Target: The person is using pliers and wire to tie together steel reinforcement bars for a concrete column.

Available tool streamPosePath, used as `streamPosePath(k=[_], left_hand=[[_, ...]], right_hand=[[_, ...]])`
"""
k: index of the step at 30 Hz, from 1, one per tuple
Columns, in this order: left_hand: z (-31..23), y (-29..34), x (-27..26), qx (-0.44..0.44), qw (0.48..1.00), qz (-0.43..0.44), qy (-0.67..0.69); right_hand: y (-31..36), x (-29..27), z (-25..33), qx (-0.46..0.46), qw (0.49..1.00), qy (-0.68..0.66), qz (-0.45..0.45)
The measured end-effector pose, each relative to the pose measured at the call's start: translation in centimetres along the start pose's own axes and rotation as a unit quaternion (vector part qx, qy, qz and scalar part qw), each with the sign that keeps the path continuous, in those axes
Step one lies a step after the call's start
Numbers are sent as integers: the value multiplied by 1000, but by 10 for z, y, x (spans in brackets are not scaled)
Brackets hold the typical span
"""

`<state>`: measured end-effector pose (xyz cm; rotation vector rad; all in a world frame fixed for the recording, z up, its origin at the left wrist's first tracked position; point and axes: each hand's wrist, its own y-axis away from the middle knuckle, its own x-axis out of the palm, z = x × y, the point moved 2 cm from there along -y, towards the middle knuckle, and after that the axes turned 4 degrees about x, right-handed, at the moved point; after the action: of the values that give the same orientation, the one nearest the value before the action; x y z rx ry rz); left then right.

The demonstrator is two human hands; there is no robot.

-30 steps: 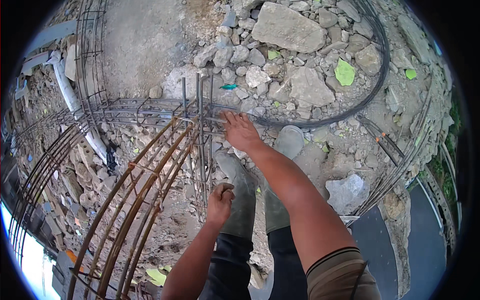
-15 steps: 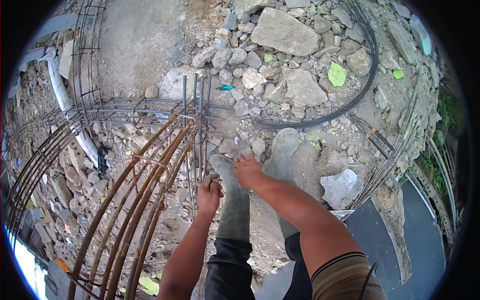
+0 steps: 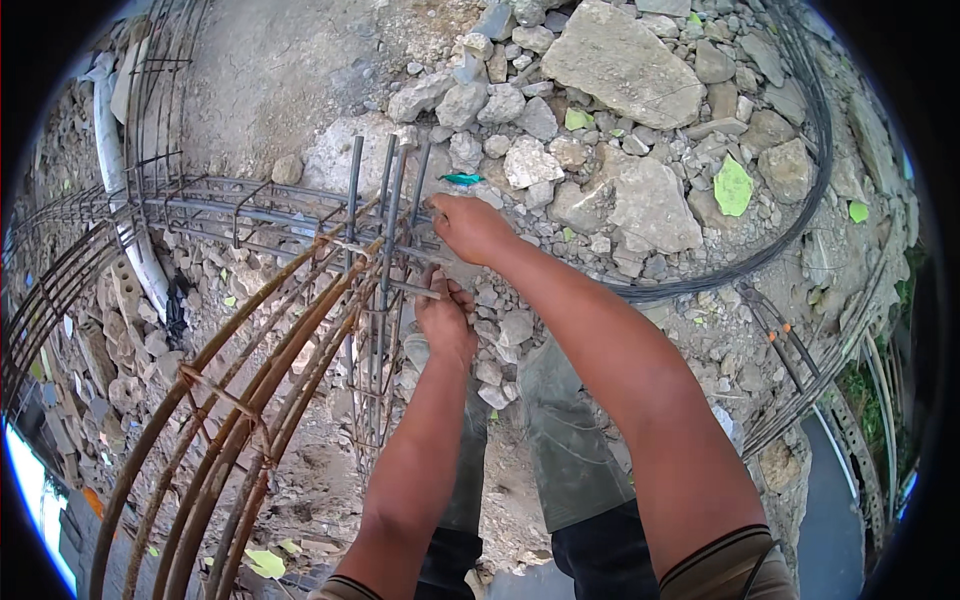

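Your two hands work at a joint of steel bars on rubble-strewn ground (image 3: 265, 95). The joint stands left of the middle of the ground in view, where a cage of rusty bars (image 3: 285, 350), rising from the near left corner, meets a cluster of upright bars (image 3: 396, 200) and a dark cage (image 3: 240, 203) running toward the left edge. Your right hand (image 3: 470, 228) is just right of the upright bars, its fingers bent toward them; you cannot tell from this view whether they grip anything. Your left hand (image 3: 445, 312) is lower, its fingers curled at the end of a short rod (image 3: 412, 290) that juts from the joint; whether they close on it cannot be told. Your boots (image 3: 570, 440) are below, partly behind your arms. A coil of dark wire (image 3: 822, 170) curves from the far right corner and passes behind your right forearm. Near the right edge lies a hand tool (image 3: 786, 328) with orange marks. A large flat stone (image 3: 625, 65) lies toward the far edge; a white pipe (image 3: 112, 150) slants at the left.
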<state>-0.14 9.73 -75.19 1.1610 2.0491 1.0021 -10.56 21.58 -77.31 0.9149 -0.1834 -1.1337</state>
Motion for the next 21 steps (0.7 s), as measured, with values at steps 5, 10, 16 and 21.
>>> streamPosePath(k=[5,10,16,21], left_hand=[[6,-12,27,24,999,-29,34],[-6,-19,52,-11,987,-77,139],[-12,-15,76,14,981,-140,136],[-14,-24,42,55,995,-66,57]], right_hand=[[-30,4,4,23,994,-50,91],[-30,9,-5,-15,999,-1,39],[-57,4,-16,61,989,-106,89],[-36,-2,9,91,973,-204,65]])
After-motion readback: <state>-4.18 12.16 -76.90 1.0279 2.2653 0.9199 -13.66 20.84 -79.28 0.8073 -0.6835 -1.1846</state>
